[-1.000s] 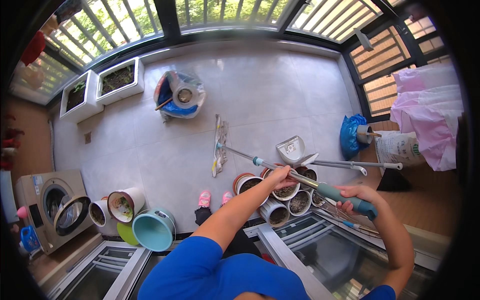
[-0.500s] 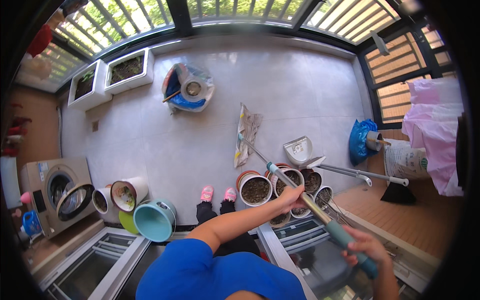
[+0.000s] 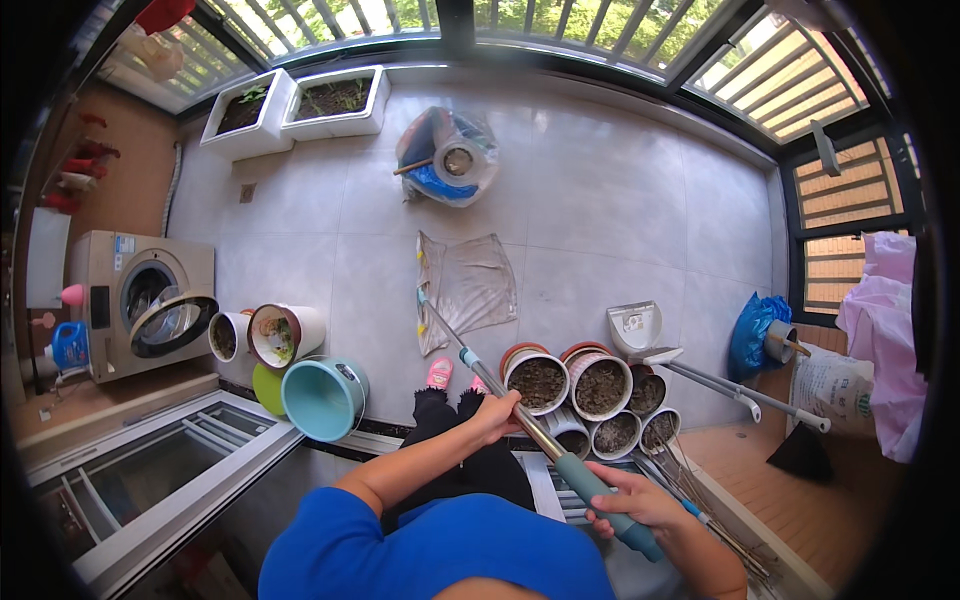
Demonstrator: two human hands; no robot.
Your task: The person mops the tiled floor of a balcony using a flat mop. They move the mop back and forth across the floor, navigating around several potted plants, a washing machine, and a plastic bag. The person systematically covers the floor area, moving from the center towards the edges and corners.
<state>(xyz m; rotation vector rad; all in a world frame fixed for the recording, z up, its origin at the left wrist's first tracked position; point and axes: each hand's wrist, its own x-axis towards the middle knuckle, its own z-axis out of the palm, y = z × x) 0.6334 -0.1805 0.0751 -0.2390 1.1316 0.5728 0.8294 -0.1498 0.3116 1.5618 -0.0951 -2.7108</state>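
Both hands grip a long-handled mop (image 3: 500, 395) that runs diagonally from the lower right of the frame up toward the centre. The left hand (image 3: 497, 415) is closed around the bare metal shaft just below the middle of the frame, and the right hand (image 3: 637, 497) is wrapped around the teal grip at the lower right — fingers curled tight on the pole in both cases. The far end of the mop reaches the tiled floor (image 3: 600, 190) at the edge of a clear plastic sheet (image 3: 465, 285) lying flat at the centre.

Just right of the shaft stands a cluster of soil-filled flowerpots (image 3: 585, 390), with a white dustpan (image 3: 635, 328) beside them. A turquoise bucket (image 3: 322, 398) lies tipped on its side at the lower left, near two overturned pots (image 3: 265, 335). A washing machine (image 3: 140, 300) sits at the left edge — its round door ajar. Two white planter boxes (image 3: 300, 105) line the railing at the upper left.
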